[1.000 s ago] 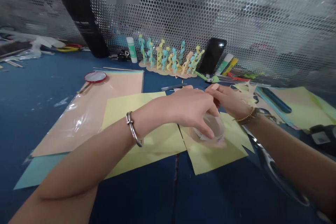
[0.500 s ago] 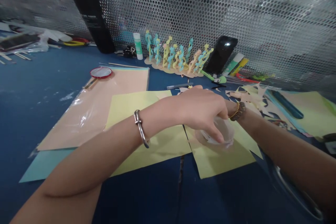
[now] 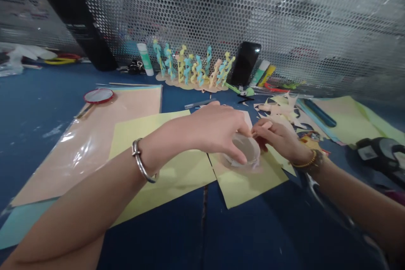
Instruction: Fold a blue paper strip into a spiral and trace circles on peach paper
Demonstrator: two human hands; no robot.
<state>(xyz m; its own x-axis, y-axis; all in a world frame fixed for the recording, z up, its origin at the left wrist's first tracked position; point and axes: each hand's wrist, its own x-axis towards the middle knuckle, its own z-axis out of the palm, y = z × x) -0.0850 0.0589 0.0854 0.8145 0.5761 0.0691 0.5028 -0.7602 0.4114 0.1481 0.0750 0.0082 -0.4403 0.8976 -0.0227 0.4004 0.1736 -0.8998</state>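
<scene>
My left hand (image 3: 218,130) arches over a roll of clear tape (image 3: 244,149), its fingertips coming down around the roll's near side. My right hand (image 3: 275,138) comes in from the right, with its fingertips pinched at the roll's right rim. The roll lies on a sheet of pale yellow paper (image 3: 247,181), and its far side is partly hidden by my fingers. A second yellow sheet (image 3: 164,177) lies under my left forearm, beside a peach sheet in plastic film (image 3: 91,143).
Behind the sheets stand a paper-strip model on a cut base (image 3: 190,67), a glue stick (image 3: 144,59) and a black phone (image 3: 244,63). Paper scraps (image 3: 278,109) lie to the right. A red-rimmed hand mirror (image 3: 98,96) lies far left. A perforated metal wall (image 3: 253,8) closes the back.
My right hand has come down and forward to the roll's right rim, out from behind my left hand. The whole scene has shifted left in view as my head turned.
</scene>
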